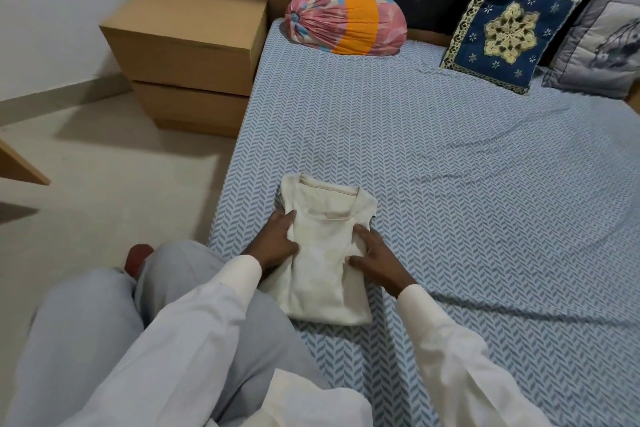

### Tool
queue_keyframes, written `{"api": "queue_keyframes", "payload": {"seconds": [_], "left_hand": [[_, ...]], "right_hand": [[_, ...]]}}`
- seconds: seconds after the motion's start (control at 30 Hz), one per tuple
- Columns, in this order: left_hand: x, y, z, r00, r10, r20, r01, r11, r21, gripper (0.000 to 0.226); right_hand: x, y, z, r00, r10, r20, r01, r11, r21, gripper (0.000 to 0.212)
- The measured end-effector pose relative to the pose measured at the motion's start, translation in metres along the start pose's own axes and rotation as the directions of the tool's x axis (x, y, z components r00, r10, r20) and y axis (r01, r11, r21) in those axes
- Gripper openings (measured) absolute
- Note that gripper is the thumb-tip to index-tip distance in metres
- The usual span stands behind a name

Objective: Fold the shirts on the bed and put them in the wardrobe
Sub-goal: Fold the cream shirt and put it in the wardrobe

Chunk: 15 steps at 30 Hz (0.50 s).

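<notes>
one folded cream shirt (329, 274) lies on the bed (450, 184), toward 7 o'clock. left hand (277, 239) presses flat at its 9 o'clock side, right hand (377, 260) at 3 o'clock. probably light and floppy; support it from under both sides.

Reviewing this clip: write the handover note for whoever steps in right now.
Left hand: on the left edge of the folded cream fabric shirt; grip unclear.
Right hand: fingers flat on its right side.
The shirt lies on the blue herringbone bed sheet, near the bed's edge.
Done: this shirt looks folded.
Left: carry it to the wardrobe, which is out of view. No other shirts visible.
</notes>
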State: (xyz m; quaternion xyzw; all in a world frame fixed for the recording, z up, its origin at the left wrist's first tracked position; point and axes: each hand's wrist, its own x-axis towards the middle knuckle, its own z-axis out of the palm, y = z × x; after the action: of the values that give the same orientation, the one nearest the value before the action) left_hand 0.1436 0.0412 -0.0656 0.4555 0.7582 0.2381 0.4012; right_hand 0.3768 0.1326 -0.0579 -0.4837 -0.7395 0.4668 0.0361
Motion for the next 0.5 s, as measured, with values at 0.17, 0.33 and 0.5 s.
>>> {"api": "queue_keyframes", "payload": {"seconds": [0.17,0.33,0.5], "left_hand": [[-0.003,0.0,-0.02,0.99,0.106,-0.09,-0.108,0.994,-0.012,0.085],[0.001,-0.005,-0.063,0.977,0.185,-0.109,-0.19,0.981,-0.033,0.08],[0.007,-0.024,-0.134,0.973,0.205,-0.102,-0.209,0.977,-0.038,0.081]], "right_hand": [[-0.001,-0.035,-0.004,0.998,-0.046,-0.038,0.041,0.992,-0.118,0.083],[0.015,-0.093,-0.001,0.997,-0.067,-0.045,0.055,0.97,-0.235,0.089],[0.046,-0.17,0.019,0.992,-0.115,-0.041,0.098,0.947,-0.306,0.091]]}}
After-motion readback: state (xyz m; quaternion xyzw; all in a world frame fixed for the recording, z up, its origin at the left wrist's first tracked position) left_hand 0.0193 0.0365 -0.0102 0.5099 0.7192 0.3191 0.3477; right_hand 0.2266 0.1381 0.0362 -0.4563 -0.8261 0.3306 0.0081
